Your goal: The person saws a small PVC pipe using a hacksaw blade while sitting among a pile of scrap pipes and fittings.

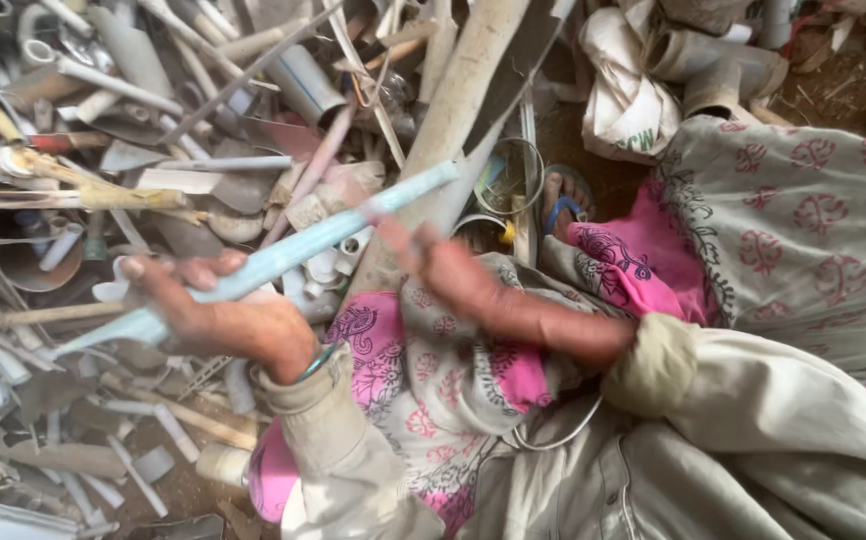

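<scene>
- Fingers: left hand wraps the pale blue pipe strip; right hand blurred, grip on its far end unclear.
- Scrap pipe heap, large: jagged ends could cut.
- Strip: one-handed hold could slip.
- Sandalled foot: near falling pieces.

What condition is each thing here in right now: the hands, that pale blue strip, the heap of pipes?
Left hand: closed around the pale blue strip.
Right hand: motion-blurred, at the strip; grip unclear.
Pale blue strip: lifted, tilted, a long split piece.
Pipe heap: broken, dusty, jumbled on the ground.
White sack: crumpled, lying beside the heap.
Blue sandal: worn on a foot.
</scene>
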